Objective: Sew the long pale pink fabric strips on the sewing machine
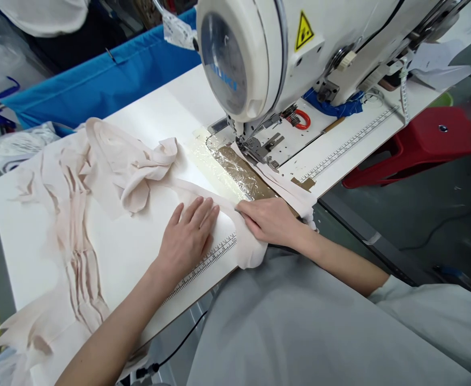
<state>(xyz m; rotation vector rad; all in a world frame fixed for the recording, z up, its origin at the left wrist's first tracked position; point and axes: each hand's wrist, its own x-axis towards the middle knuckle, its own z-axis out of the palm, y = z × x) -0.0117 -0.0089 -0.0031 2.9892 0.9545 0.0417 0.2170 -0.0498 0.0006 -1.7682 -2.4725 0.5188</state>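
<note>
A pale pink fabric piece [249, 252] lies along the front of the white sewing table and hangs over its edge. My left hand [189, 233] rests flat, palm down, on the cloth and tabletop, fingers stretched out. To its right, my right hand [269, 217] is closed at the fabric's edge. A small dark tip shows by its fingers, too little to name. Beyond the hands stands a white sewing machine [259, 59], its presser foot [253, 150] above the bed. Another pale pink strip [285, 187] runs from near the foot to the table's front edge.
Crumpled pale pink fabric [139, 166] and a stack of folded pieces [78, 236] cover the table's left side. Printed rulers [348, 145] mark the tabletop. A blue cloth bin [98, 80] borders the back; a red stool [428, 145] stands at right.
</note>
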